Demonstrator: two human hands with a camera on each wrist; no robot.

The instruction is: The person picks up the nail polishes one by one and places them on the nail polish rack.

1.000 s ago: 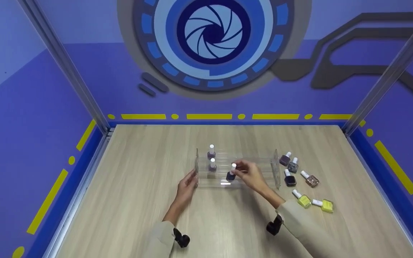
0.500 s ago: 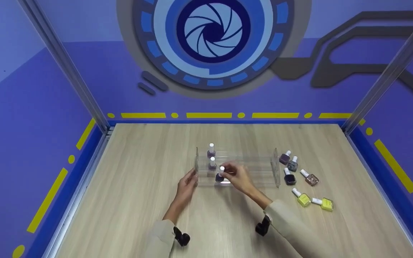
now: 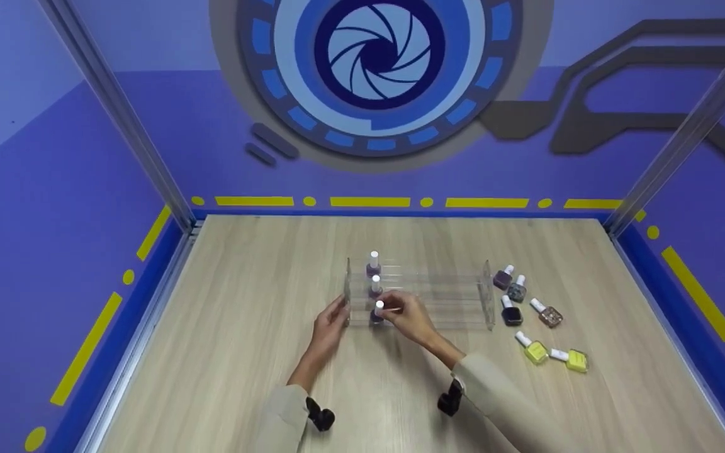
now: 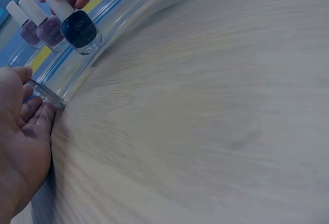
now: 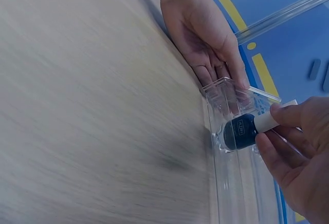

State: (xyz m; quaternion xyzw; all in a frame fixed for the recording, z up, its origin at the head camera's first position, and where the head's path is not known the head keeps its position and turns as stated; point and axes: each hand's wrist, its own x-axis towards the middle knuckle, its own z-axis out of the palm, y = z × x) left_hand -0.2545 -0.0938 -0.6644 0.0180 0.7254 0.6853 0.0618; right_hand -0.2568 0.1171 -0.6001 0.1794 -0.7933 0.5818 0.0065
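A clear stepped display rack (image 3: 450,296) stands on the table. At its left end panel, my left hand (image 3: 328,330) grips the edge, with the thumb and fingers close to the panel's corner. My right hand (image 3: 411,318) pinches the white cap of a dark nail polish bottle (image 5: 240,131) between thumb and fingers. That bottle is upright or slightly tilted at the left end of the rack's front step; the frames do not settle whether its base is resting there. Behind it, two mauve nail polish bottles, a middle one (image 4: 50,31) and a rear one (image 3: 373,267), stand on the higher steps.
Right of the rack lie several loose nail polish bottles: a dark purple one (image 3: 503,278), a grey glitter one (image 3: 517,290), a black one (image 3: 511,314), a copper glitter one (image 3: 550,316) and two yellow ones (image 3: 535,352). Blue-purple walls border the wooden table (image 3: 262,270).
My right hand has carried the dark nail polish bottle leftward along the front step, lining it up before the two mauve bottles. The left hand stays at the rack's left end.
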